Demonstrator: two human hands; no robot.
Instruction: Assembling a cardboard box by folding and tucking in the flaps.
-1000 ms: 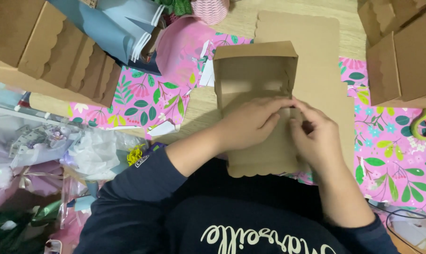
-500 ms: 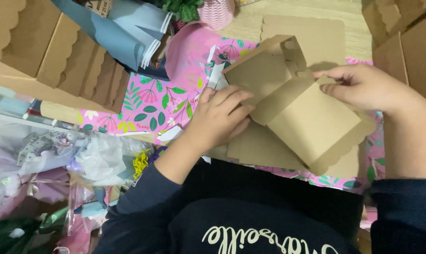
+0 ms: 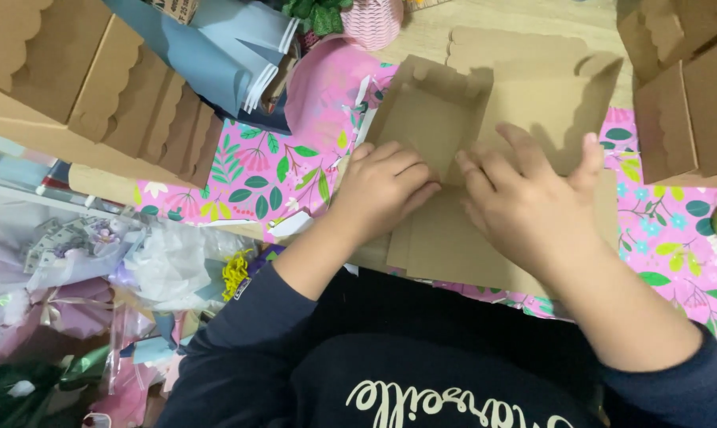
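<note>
View from above of two bare hands working a flat brown cardboard box blank (image 3: 446, 238) that lies on a pink floral sheet (image 3: 271, 178) covering the table. The left hand (image 3: 382, 190) rests knuckles up on the blank's left part, fingers curled loosely together and pressing down on the card near a fold line; it grips nothing. The right hand (image 3: 525, 202) lies palm down just beside it, fingers spread wide and flat against the card, the fingertips reaching toward the far edge. The two hands almost meet at the middle of the blank. Beyond the left hand a raised panel of the blank (image 3: 430, 111) stands partly tilted up, with small tabs along its top edge. A second flat cardboard sheet with a scalloped edge (image 3: 533, 71) lies farther off, partly under the blank. At upper left sits a stack of folded cardboard boxes with scalloped flaps (image 3: 81, 87); at upper right stands an assembled cardboard box (image 3: 691, 103). Folded blue-grey paper (image 3: 208, 47) lies near the top, beside a pink ribbed pot (image 3: 370, 20). Clear wrapping with pale flowers (image 3: 97, 261) fills the lower left. Both forearms wear dark blue sleeves (image 3: 240, 349).
</note>
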